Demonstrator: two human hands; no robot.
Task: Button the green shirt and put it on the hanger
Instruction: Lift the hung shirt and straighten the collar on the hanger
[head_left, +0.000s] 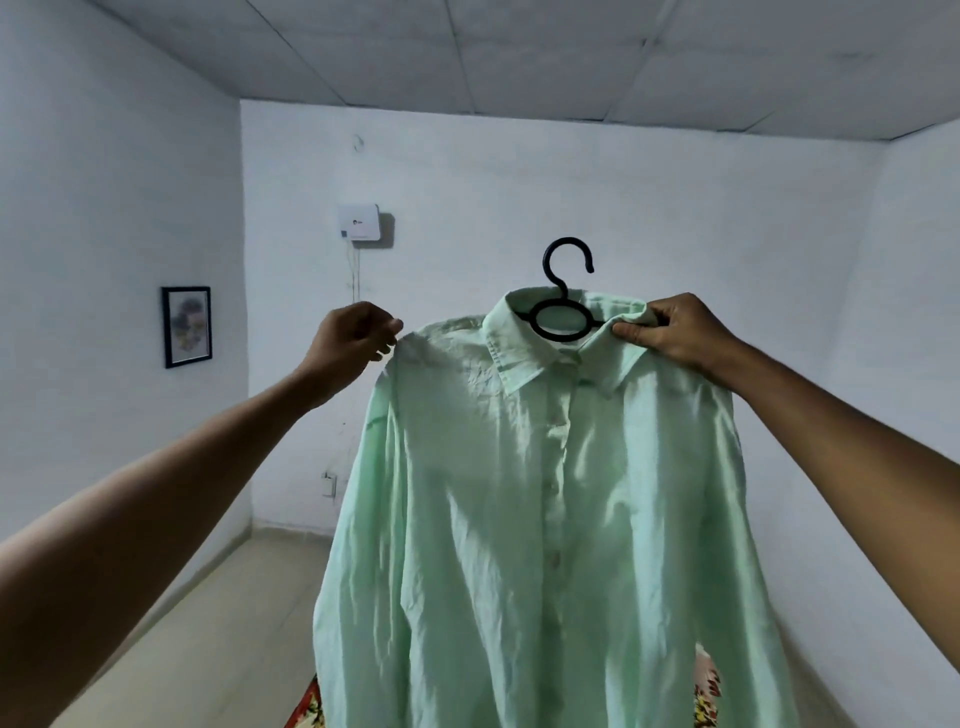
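Note:
A pale green shirt (550, 519) hangs in the air in front of me, its front closed down the button placket. A black plastic hanger (563, 296) sits inside the collar, with its hook and a ring below it showing above the neck; the hanger's arms are hidden in the shirt. My left hand (353, 338) pinches the left shoulder seam. My right hand (670, 332) grips the right side of the collar, and perhaps the hanger under it. The sleeves hang straight down.
White walls stand behind the shirt. A framed picture (186, 326) hangs on the left wall, and a white box (359, 222) with cables is on the back wall. A floral fabric (706, 691) peeks out below the shirt. A pale tiled floor lies at lower left.

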